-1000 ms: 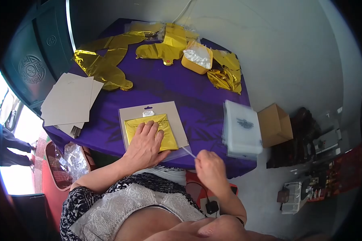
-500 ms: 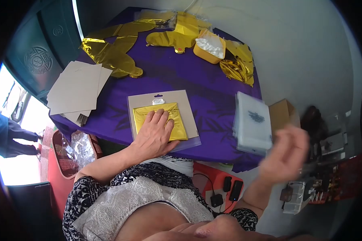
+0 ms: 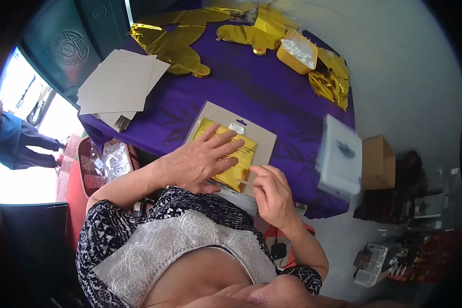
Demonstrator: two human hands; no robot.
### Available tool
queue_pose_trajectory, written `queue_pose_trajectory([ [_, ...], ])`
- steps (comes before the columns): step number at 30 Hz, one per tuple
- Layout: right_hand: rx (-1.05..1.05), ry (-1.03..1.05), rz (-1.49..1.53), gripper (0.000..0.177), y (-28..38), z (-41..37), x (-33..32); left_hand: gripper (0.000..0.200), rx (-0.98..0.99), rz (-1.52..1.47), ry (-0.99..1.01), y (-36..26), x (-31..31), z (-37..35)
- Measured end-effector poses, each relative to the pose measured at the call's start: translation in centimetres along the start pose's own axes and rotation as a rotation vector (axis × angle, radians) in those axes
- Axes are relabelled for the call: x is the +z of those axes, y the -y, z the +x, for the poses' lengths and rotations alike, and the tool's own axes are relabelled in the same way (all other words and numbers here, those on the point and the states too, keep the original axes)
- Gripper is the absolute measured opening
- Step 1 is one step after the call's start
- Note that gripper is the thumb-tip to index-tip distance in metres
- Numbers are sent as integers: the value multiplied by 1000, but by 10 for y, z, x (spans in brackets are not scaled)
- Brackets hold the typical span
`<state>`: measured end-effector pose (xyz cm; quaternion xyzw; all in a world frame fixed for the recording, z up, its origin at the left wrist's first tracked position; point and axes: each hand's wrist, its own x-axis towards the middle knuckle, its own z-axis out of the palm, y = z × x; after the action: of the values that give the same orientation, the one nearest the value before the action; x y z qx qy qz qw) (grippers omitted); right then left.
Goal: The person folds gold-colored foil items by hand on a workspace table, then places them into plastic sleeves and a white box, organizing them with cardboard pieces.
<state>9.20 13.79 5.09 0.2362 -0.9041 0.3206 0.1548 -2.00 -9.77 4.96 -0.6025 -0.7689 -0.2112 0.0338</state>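
Observation:
A folded gold foil balloon (image 3: pixel 246 154) lies on a grey backing card (image 3: pixel 264 146) with a hang hole, inside a clear plastic sleeve near the table's front edge. My left hand (image 3: pixel 203 159) is over the foil with its fingers spread, covering its left part. At the foil's lower right corner, my right hand (image 3: pixel 273 197) has its fingers curled in a pinch. A small pale sliver shows by its fingertips, but I cannot tell what it is. The sleeve's near end reaches toward my lap.
Grey cards (image 3: pixel 115 84) are stacked at left on the purple tablecloth (image 3: pixel 231 84). Clear sleeves (image 3: pixel 339 154) lie at right, beside a cardboard box (image 3: pixel 379 161). Gold foil balloons (image 3: pixel 177 43) and a yellow tub (image 3: pixel 295 56) with white contents sit at the back. A basket (image 3: pixel 90 159) stands below left.
My right hand has come in from the right to the packet's lower corner. My left hand has lifted and spread its fingers. The packet now appears turned clockwise, and the view has shifted.

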Motion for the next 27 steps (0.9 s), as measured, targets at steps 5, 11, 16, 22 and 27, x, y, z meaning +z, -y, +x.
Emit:
queue_pose_trajectory([
  [5, -33, 49, -27, 19, 0, -8, 17, 36, -225, -107, -430, -6, -2, -40],
  [11, -52, 65, -43, 20, -4, -13, 32, 27, -670, -910, -644, -42, 22, -94],
  [16, -69, 67, -40, 20, 5, -17, 38, 43, -1049, -1428, -329, -57, 48, -108],
  [22, -108, 77, 12, 20, 20, -18, 44, 54, -985, -1788, -690, -60, 74, -88],
  [27, -178, 102, 75, 22, 37, -18, 55, 40, -944, -1801, -872, -56, 77, -85],
])
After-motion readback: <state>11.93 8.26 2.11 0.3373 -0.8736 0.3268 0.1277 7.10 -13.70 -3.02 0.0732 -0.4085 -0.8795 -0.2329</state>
